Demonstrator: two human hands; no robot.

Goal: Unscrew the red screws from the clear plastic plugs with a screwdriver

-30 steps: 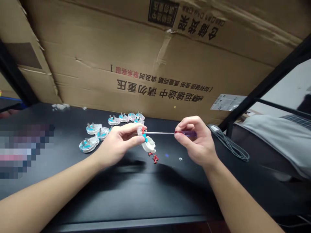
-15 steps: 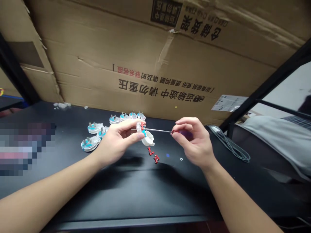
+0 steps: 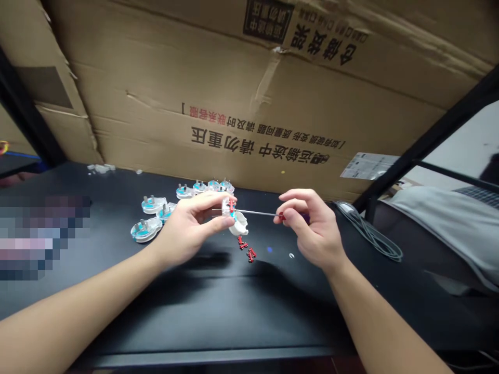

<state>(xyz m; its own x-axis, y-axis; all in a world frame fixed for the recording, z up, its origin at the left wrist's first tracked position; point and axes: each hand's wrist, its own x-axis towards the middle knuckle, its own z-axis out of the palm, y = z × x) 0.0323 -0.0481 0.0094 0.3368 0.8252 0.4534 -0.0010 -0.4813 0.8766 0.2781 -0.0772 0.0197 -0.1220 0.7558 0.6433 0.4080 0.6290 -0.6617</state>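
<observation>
Between thumb and fingers, my left hand (image 3: 195,221) grips a clear power plug (image 3: 227,206) with red and blue parts inside, its pins pointing left. My right hand (image 3: 312,226) is closed round the handle of a screwdriver (image 3: 257,212), whose thin metal shaft reaches left to the plug's inner side. The shaft's tip is too small to make out. Just below the plug lies a white plastic cover (image 3: 239,224). Small red parts (image 3: 251,254) with dark ends rest on the black table (image 3: 218,317) beneath my hands.
Several clear plugs with blue insides (image 3: 146,229) stand left of and behind my left hand. A large cardboard sheet (image 3: 156,62) closes off the back. A coiled grey cable (image 3: 370,234) lies at right. Small white bits (image 3: 102,169) sit at the back left.
My right thumb and fingers have shifted their hold on the screwdriver handle. The plug stays in my left hand in nearly the same place.
</observation>
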